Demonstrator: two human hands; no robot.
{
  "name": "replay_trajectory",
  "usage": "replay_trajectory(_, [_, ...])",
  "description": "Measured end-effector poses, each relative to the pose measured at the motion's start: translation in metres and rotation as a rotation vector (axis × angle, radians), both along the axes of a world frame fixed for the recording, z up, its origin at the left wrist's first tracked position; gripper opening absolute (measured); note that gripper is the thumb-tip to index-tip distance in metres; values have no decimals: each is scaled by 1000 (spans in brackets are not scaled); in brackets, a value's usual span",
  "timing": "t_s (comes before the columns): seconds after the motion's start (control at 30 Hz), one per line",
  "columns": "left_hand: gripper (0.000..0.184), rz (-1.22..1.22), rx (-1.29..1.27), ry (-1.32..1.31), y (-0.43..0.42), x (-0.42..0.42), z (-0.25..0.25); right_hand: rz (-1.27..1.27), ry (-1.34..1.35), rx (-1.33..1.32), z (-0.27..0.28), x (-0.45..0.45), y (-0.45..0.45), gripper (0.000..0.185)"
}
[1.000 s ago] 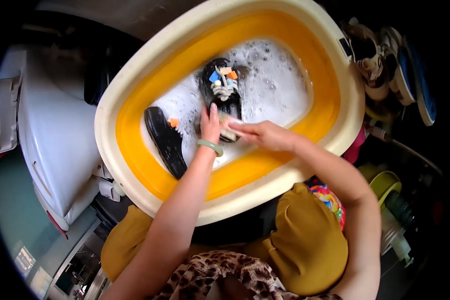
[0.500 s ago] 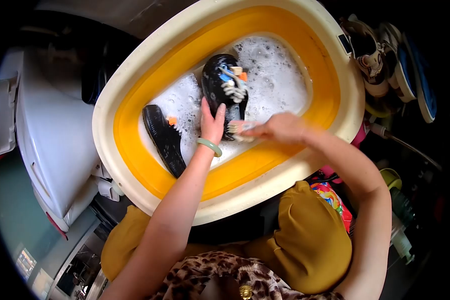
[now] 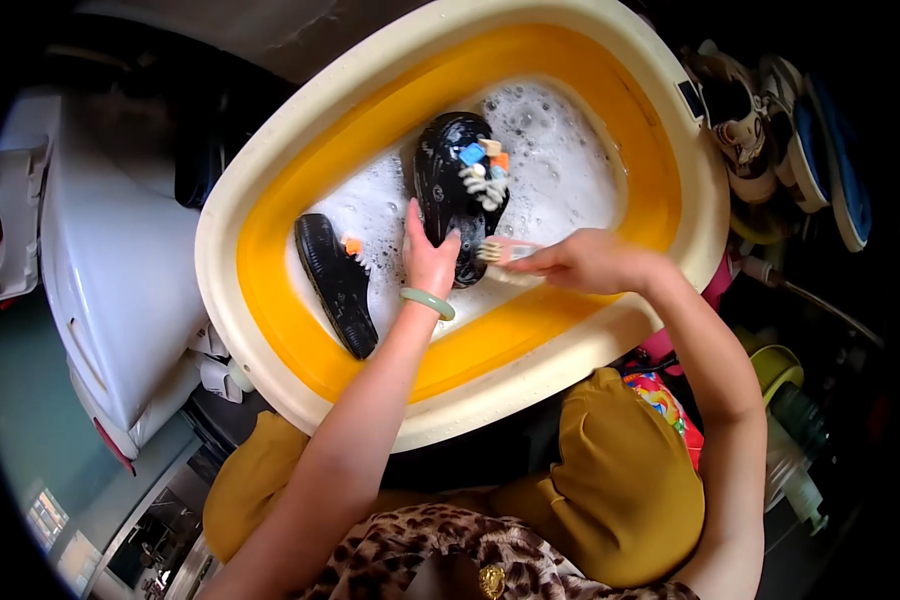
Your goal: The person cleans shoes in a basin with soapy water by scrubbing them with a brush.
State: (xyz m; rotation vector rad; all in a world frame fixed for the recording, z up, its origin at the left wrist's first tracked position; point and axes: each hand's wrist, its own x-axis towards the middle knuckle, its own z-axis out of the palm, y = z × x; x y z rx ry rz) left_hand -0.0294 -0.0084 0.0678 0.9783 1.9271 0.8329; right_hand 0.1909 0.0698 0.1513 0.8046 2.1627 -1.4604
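The left hand (image 3: 431, 256), thumb spread from the fingers, grips the charm-studded black clog (image 3: 452, 185) in the suds. The right hand (image 3: 582, 262) has its fingers closed round a scrubbing brush (image 3: 510, 254), its bristles at the clog's side

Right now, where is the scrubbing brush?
In the head view, the brush is in the right hand, inside the tub, beside the heel end of the black shoe that the left hand grips.

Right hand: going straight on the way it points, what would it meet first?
Brush in right hand leads; likely first is the black shoe in the left hand. Depth is unclear, so they may be touching.
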Motion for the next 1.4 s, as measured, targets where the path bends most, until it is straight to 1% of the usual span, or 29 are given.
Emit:
replay_trajectory(0.07, [72,86,137,-32,-2,-6,-5,-70,22,116,6,21,5,43])
replay_trajectory(0.1, [65,87,166,2,0,-6,14,-71,29,119,10,27,6,43])
replay_trajectory(0.13, [65,83,167,8,0,-12,14,-138,-85,161,14,33,6,42])
replay_trajectory(0.17, [60,46,287,221,-2,-19,14,-203,-201,202,17,36,2,41])
replay_trajectory(0.2, [56,14,408,431,-2,-21,22,-201,-201,207,20,38,-3,41])
replay_trajectory(0.23, [53,18,537,515,-1,-22,32,-208,-209,254,23,39,-7,41])
replay_trajectory(0.27, [53,28,556,517,0,-24,45,-217,-214,308,28,38,-11,40])
replay_trajectory(0.33, [53,-45,710,558,1,-30,72,-226,-192,338,36,33,-15,40])
replay_trajectory(0.4, [53,-59,785,548,-2,-33,102,-237,-163,376,47,27,-15,40])
replay_trajectory(0.5, [56,-106,960,580,-8,-42,135,-170,-137,514,74,18,-12,39])
replay_trajectory(0.6, [52,-111,1047,593,-14,-48,162,-168,-91,558,107,8,-10,39])
replay_trajectory(0.67, [56,-96,1094,611,-23,-49,180,-143,-105,646,127,3,-15,40])
replay_trajectory(0.73, [58,-123,1138,660,-30,-53,188,-110,-18,728,156,-6,-26,36])
replay_trajectory(0.77, [58,-113,1158,664,-35,-53,192,-107,-16,750,163,-7,-30,36])
replay_trajectory(0.87, [58,-96,1151,693,-51,-55,202,-36,-96,810,176,-10,-34,34])
replay_trajectory(0.97, [57,-99,1126,740,-61,-62,201,-49,-192,807,190,-18,-51,33])
replay_trajectory(1.1, [56,-85,1112,718,-71,-65,197,-100,-194,784,191,-21,-65,34])
replay_trajectory(1.17, [52,-32,879,413,-73,-65,189,-110,-203,762,181,-19,-66,34])
replay_trajectory(1.2, [52,-30,875,413,-71,-69,174,-122,-211,743,178,-18,-65,35])
replay_trajectory(1.27, [50,24,580,-178,-64,-76,134,-111,-205,722,176,-17,-62,35])
replay_trajectory(1.3, [50,69,416,-406,-67,-71,142,-101,-200,705,174,-14,-60,36])
replay_trajectory(1.33, [50,121,318,-536,-68,-70,131,-92,-205,696,172,-12,-56,36])
replay_trajectory(1.37, [48,123,237,-596,-66,-71,109,-127,-153,690,168,-9,-52,36])
replay_trajectory(1.4, [47,128,159,-655,-66,-71,99,-159,-99,683,164,-5,-48,37])
